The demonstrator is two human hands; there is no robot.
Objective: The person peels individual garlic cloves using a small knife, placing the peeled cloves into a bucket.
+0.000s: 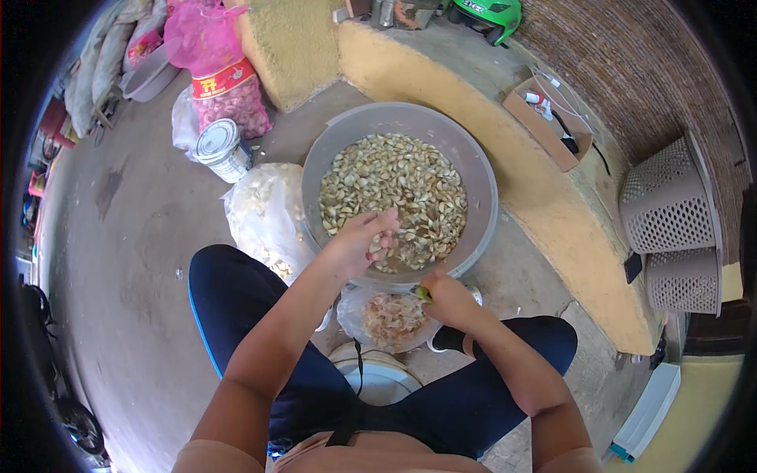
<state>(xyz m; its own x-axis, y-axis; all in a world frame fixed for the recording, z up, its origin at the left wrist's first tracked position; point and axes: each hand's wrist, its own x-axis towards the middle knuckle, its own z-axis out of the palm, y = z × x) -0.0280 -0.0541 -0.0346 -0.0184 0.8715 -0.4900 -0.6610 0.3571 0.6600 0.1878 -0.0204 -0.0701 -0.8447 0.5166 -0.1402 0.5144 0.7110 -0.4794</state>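
**peelwatch:** When I looked in on the head view, the left hand (364,240) was in the grey basin (477,169), its grip closed on a garlic clove (377,244) at the near edge of the heap. The right hand (445,299) was clenched on a small green-handled knife (422,293).

**dustykeys:** How far along?

**peelwatch:** Early, I'd say. The basin was near full, while the bag of skins (392,319) below held little.

**dustykeys:** Any labels?

**peelwatch:** A red band on the pink net sack (225,83), but I couldn't read it.
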